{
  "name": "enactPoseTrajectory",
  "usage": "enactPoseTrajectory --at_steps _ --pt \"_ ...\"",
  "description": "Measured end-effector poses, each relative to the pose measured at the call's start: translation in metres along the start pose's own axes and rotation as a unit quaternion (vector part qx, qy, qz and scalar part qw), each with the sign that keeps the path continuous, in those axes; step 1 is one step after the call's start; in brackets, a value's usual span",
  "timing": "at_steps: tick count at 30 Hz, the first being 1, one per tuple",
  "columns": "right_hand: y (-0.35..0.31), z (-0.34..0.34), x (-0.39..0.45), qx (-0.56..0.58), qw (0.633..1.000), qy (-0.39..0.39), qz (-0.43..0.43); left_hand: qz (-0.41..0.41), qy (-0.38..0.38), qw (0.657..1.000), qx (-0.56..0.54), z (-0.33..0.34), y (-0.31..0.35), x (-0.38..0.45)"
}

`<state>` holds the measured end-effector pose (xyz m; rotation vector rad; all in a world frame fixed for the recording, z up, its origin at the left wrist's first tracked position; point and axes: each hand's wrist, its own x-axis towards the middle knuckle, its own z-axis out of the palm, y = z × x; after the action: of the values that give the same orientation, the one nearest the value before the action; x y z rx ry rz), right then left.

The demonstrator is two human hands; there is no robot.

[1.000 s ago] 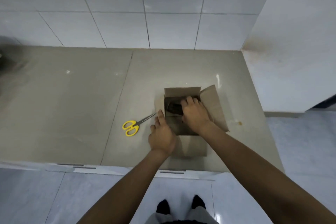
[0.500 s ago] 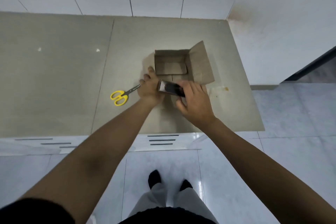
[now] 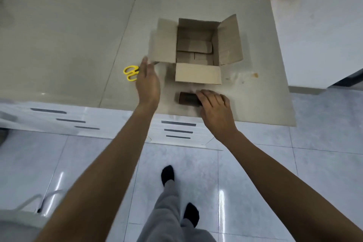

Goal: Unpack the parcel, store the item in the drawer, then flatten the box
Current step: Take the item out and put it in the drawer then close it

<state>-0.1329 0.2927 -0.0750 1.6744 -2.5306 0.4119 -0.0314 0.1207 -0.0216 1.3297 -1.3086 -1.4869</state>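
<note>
An open cardboard box (image 3: 229,41) stands on the grey countertop with its four flaps spread; only cardboard shows inside it. A small dark oblong item (image 3: 187,98) lies near the counter's front edge, just in front of the box. My right hand (image 3: 215,109) rests on the item's right end with fingers curled over it. To the left of the box, above the counter, my left hand (image 3: 147,84) is flat with fingers together and holds nothing. White drawer fronts with dark slot handles (image 3: 178,129) sit below the counter edge.
Yellow-handled scissors (image 3: 130,72) lie on the countertop (image 3: 68,45) just left of my left hand. A white wall panel (image 3: 318,25) bounds the counter on the right. More drawers (image 3: 66,120) are at lower left. My legs stand on the tiled floor.
The dark item came out of the box in my right hand and now lies on the counter in front of it. My left hand let go of the box and moved left. The view tilted down.
</note>
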Motion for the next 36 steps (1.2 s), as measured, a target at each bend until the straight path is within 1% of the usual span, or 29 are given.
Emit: enactPoseTrajectory --at_steps 1,3,4,5,6,7,9,10,11,14,19,26,29,33,36 --pt "-0.001 0.002 0.002 0.004 1.000 -0.003 0.013 -0.020 0.030 0.997 -0.075 -0.010 -0.006 -0.018" --pt "-0.004 0.007 0.004 0.014 0.999 -0.006 0.030 -0.062 0.065 0.979 -0.184 -0.028 -0.029 -0.053" --pt "-0.004 0.010 0.005 0.016 0.999 -0.006 0.033 -0.098 0.067 0.969 -0.218 -0.034 -0.042 -0.067" --pt "-0.004 0.013 0.005 0.018 0.999 -0.006 0.035 -0.152 0.056 0.957 -0.240 -0.037 -0.057 -0.076" --pt "-0.004 0.014 0.004 0.021 0.999 -0.005 0.036 -0.221 0.039 0.938 -0.263 -0.039 -0.074 -0.081" --pt "-0.003 0.016 0.004 0.025 0.999 -0.004 0.035 -0.297 0.025 0.909 -0.293 -0.038 -0.092 -0.082" --pt "0.000 0.020 0.004 0.038 0.999 0.004 0.025 -0.439 0.012 0.822 -0.362 -0.033 -0.126 -0.074" --pt "0.002 0.021 0.004 0.044 0.999 0.008 0.021 -0.482 0.012 0.792 -0.375 -0.030 -0.140 -0.069" --pt "0.003 0.022 0.005 0.050 0.999 0.011 0.018 -0.500 0.008 0.784 -0.366 -0.026 -0.154 -0.064" --pt "0.005 0.028 0.004 0.057 0.998 0.022 0.012 -0.510 -0.025 0.791 -0.337 -0.011 -0.184 -0.049" --pt "0.007 0.033 0.003 0.051 0.998 0.034 0.012 -0.496 -0.066 0.784 -0.366 0.006 -0.198 -0.032" --pt "0.006 0.032 0.003 0.043 0.998 0.040 0.018 -0.491 -0.058 0.789 -0.364 0.009 -0.193 -0.036" --pt "0.006 0.034 0.003 0.042 0.998 0.045 0.013 -0.480 -0.058 0.797 -0.363 0.009 -0.199 -0.041" --pt "0.007 0.036 0.003 0.042 0.997 0.059 0.011 -0.470 -0.065 0.808 -0.350 -0.004 -0.211 -0.059" --pt "0.006 0.035 0.003 0.043 0.998 0.052 0.015 -0.461 -0.076 0.813 -0.346 -0.015 -0.214 -0.072"
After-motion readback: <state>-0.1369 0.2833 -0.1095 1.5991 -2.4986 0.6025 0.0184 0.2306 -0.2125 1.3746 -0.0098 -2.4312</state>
